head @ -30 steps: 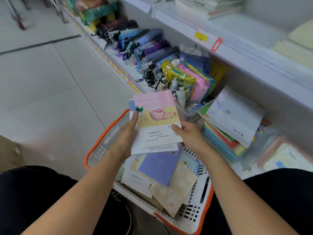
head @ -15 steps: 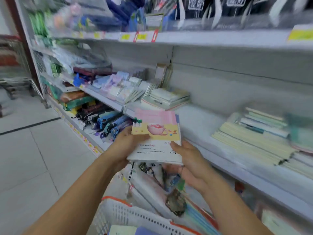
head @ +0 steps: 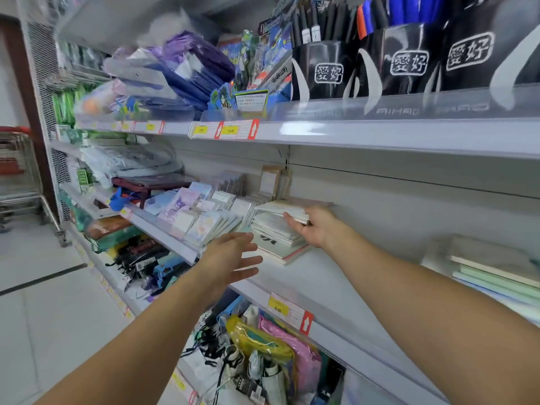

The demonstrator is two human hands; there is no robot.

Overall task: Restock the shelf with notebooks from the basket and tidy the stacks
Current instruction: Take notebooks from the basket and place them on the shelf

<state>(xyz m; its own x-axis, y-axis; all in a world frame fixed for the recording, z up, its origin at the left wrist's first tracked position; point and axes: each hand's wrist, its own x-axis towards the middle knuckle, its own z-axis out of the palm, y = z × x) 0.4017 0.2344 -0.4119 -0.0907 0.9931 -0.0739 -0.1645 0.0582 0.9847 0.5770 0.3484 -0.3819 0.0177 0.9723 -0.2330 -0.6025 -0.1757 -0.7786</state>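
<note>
On the shelf (head: 336, 276), right hand (head: 317, 229) grips the notebook stack (head: 277, 229) — left hand (head: 230, 255) spread beside it.

Both bare forearms reach forward and up. The left hand (head: 230, 255) hangs open — fingers straight and together, palm turned inward toward the right. The right hand (head: 314, 228) is stretched farther out, its fingers curled — thumb underneath.
</note>
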